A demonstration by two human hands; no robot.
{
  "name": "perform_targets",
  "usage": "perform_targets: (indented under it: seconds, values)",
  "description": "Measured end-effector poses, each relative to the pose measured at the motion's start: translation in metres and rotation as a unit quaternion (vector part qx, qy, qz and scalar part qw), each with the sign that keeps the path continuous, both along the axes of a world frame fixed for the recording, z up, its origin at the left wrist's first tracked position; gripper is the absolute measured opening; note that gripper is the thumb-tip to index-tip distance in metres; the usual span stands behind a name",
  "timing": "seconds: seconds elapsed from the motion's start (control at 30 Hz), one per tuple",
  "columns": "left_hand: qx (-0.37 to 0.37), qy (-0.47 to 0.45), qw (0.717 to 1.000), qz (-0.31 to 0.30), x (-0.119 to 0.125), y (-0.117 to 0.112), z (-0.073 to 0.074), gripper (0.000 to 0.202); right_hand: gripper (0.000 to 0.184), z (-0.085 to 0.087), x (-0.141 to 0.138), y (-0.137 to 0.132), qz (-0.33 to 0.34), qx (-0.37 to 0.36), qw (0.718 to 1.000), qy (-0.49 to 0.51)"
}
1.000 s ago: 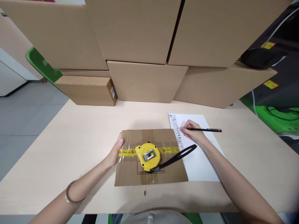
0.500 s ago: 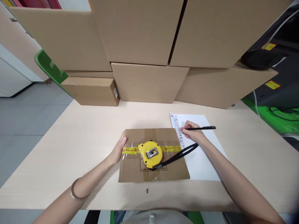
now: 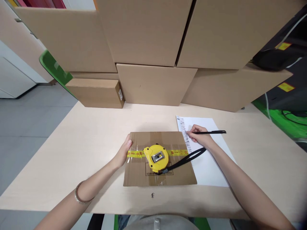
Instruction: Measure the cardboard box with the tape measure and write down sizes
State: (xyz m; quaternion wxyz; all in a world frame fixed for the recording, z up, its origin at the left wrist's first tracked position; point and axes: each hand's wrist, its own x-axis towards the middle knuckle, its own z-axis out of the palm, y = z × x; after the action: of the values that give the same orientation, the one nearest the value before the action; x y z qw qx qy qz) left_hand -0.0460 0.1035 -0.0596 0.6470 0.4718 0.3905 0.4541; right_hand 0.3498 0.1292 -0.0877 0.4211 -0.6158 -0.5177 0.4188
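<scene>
The right hand [image 3: 200, 138] has its fingers clamped on a black pen [image 3: 211, 132], long axis lying 3 to 9 o'clock, tip at 9 on the white sheet [image 3: 208, 159]. The left hand [image 3: 122, 153] rests, fingers together, against the flat cardboard box [image 3: 139, 172] carrying a yellow tape measure [image 3: 157, 157]; the print is unreadable.

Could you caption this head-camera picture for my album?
Right hand writes with pen on paper; left hand steadies taped box.

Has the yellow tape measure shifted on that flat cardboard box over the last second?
No. The tape measure sits at the same spot on the box's yellow tape strip; only the camera moved.
</scene>
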Motion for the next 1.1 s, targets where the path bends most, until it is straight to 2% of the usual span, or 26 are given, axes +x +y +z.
perform_targets:
  seconds: [0.23,0.5,0.67,1.1]
  values:
    - [0.044,0.045,0.998,-0.021,-0.0015,0.0012,0.0012,0.062,0.039,-0.0068,0.0039,0.002,-0.014,0.0,1.0,-0.003]
    - [0.028,0.041,0.999,-0.021,-0.0002,-0.0014,0.0047,0.063,0.035,-0.0008,0.0026,-0.0012,0.019,0.01,1.0,-0.019]
    - [0.026,0.054,0.998,-0.015,0.0005,-0.0024,0.0073,0.062,0.038,0.0012,-0.0001,-0.0013,0.01,0.015,1.0,-0.017]
    - [0.042,0.092,0.994,-0.027,-0.0018,0.0003,0.008,0.065,0.033,-0.0046,0.0045,-0.0008,0.017,0.003,1.0,-0.021]
